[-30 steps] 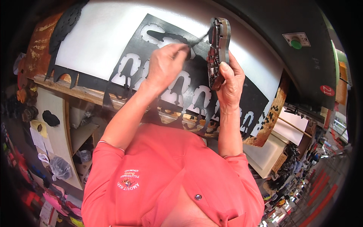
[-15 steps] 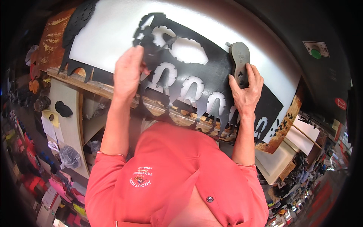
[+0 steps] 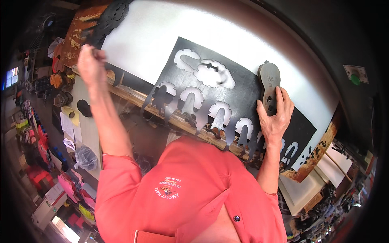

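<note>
My right hand (image 3: pixel 276 113) grips the lower end of a grey sole-shaped cutting die (image 3: pixel 269 79), thumb on one side and fingers on the other. The die stands on a black sheet (image 3: pixel 170 77) that has sole-shaped and horseshoe-shaped openings cut through it. Jagged strips along the sheet's near edge hang over the table edge. At the far left, my left hand (image 3: pixel 92 67) is raised with curled fingers, beside an overlapping pile of black cut pieces (image 3: pixel 113 18). Motion smears its fingers, so whether anything is in them is unclear.
A white board (image 3: pixel 150 34) lies beneath the sheet, with a wooden rail (image 3: pixel 135 97) along its near side. Right of it, a dark machine panel carries a green button (image 3: pixel 355 79). A clear plastic bag (image 3: pixel 85 157) hangs at lower left. Black scraps (image 3: pixel 314 154) lie at the right end.
My left hand has swung left from the sheet to the pile, away from where it held black cut pieces. My right hand keeps its grip on the die. The whole view has shifted.
</note>
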Motion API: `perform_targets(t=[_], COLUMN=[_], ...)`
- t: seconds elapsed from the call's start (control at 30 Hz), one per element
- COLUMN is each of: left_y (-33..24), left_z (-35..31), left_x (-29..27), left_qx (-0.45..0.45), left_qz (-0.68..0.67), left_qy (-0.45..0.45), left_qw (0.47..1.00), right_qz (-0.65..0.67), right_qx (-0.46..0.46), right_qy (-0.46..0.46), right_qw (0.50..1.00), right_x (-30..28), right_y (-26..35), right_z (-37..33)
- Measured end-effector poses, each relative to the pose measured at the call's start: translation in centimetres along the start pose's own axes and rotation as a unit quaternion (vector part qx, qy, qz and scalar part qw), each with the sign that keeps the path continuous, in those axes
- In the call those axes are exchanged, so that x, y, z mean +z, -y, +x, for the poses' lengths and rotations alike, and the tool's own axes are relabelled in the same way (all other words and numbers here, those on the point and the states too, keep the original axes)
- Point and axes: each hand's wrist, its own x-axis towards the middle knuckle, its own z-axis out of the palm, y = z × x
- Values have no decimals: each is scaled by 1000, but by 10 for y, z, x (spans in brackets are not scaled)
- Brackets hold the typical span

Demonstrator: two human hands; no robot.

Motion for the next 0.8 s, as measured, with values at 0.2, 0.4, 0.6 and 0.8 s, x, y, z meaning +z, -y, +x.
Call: perform_targets(t=[0.2,0.4,0.6,0.8], left_y=[1,-1,42,86], left_z=[39,42,91,142], left_x=[-27,36,78,65], left_qx=[27,109,37,42], left_qz=[171,94,141,324], left_qy=[117,207,170,65], left_qw=[978,968,975,943], right_qz=[-11,-17,-15,-7], right_qx=[5,-4,-1,-11], right_qy=[-3,-8,-5,-10], right_qw=[1000,1000,1000,1000], right_x=[1,2,2,1], right_y=[0,1,1,4], right_z=[3,4,2,6])
